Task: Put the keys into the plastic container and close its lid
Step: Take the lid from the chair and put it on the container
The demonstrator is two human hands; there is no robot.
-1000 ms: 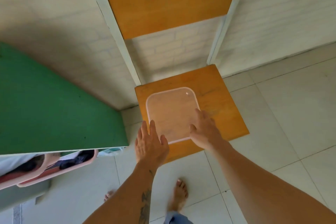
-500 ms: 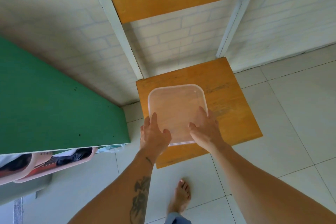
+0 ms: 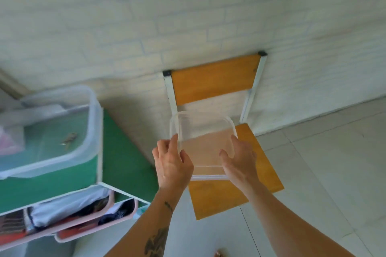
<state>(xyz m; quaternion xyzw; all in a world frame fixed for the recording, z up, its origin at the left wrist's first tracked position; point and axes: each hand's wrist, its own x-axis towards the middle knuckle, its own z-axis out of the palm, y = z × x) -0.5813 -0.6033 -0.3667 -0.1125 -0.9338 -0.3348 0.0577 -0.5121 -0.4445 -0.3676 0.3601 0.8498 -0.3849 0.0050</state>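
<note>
I hold a clear, square plastic lid (image 3: 205,144) in both hands, lifted off the orange chair seat (image 3: 217,198) and tilted with its far edge raised. My left hand (image 3: 171,165) grips its left edge and my right hand (image 3: 240,160) its right edge. The large clear plastic container (image 3: 93,131) stands open on the green table (image 3: 52,183) to the left. A small bunch of keys (image 3: 70,139) lies on its bottom.
The chair's orange backrest (image 3: 213,79) leans against a white brick wall. Pink baskets (image 3: 87,227) holding clothes sit on a shelf under the green table. Pale floor tiles (image 3: 323,173) spread to the right. A pale pink object lies at the container's left end.
Both hands closed on the lid and raised it off the chair seat. My view swung left and up, bringing the container with the keys into sight.
</note>
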